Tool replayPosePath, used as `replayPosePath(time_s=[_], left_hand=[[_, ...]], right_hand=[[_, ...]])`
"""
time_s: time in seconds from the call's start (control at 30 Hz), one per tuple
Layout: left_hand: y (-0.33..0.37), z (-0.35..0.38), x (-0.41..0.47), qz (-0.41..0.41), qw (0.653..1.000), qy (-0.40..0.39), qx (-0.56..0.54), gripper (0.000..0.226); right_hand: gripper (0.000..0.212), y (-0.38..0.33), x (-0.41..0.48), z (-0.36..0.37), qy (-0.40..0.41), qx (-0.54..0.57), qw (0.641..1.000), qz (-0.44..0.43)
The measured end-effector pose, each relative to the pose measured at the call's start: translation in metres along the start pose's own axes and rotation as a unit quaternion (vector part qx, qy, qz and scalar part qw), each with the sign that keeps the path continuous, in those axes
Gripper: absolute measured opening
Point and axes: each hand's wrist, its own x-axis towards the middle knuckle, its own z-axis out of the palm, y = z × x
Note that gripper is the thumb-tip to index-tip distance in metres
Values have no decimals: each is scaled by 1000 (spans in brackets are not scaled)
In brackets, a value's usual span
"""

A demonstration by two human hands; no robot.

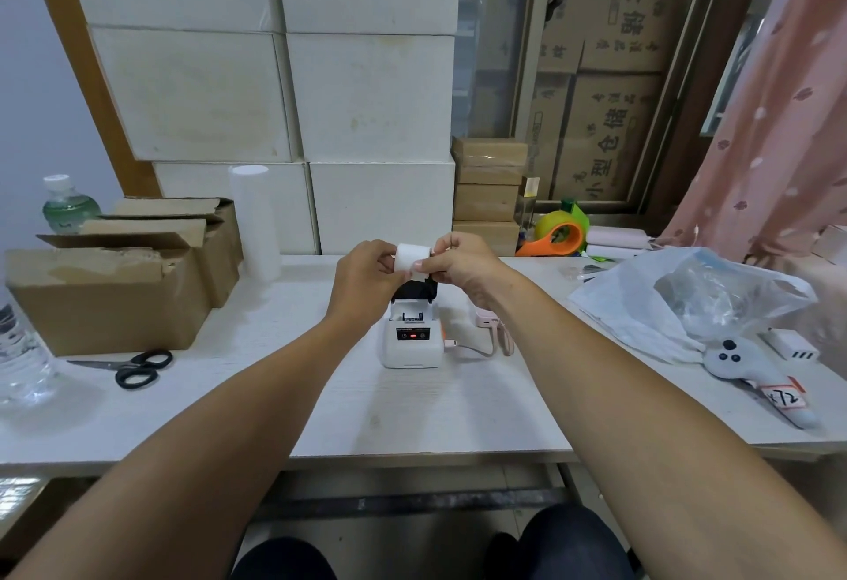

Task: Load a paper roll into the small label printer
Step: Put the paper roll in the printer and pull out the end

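Note:
A small white label printer [411,345] stands mid-table with its dark lid [415,291] tipped up and open; a red light shows on its front panel. Above the open lid I hold a white paper roll [411,257] between both hands. My left hand [364,281] grips the roll's left end. My right hand [460,265] pinches the right end and the loose paper edge at the front. The roll is clear of the printer's bay.
A pink cable and small pink device [488,327] lie right of the printer. Scissors [137,367] and open cardboard boxes [114,286] sit at left, a plastic bag [687,300] and grey controller [756,373] at right, and an orange tape dispenser [557,238] behind. White boxes stack at the back.

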Motion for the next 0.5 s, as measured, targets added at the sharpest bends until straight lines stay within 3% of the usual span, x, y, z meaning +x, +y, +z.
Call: replayPosePath(time_s=[0.17, 0.3, 0.5], left_hand=[[-2, 2, -3, -6, 1000, 0, 10, 18], [-4, 6, -6, -30, 999, -21, 9, 21], [-14, 3, -2, -121, 985, -72, -102, 15]], right_hand=[[39, 0, -3, 2, 8, -43, 999, 4], [49, 6, -1, 1, 20, -47, 999, 19], [56, 13, 4, -6, -1, -27, 997, 67]])
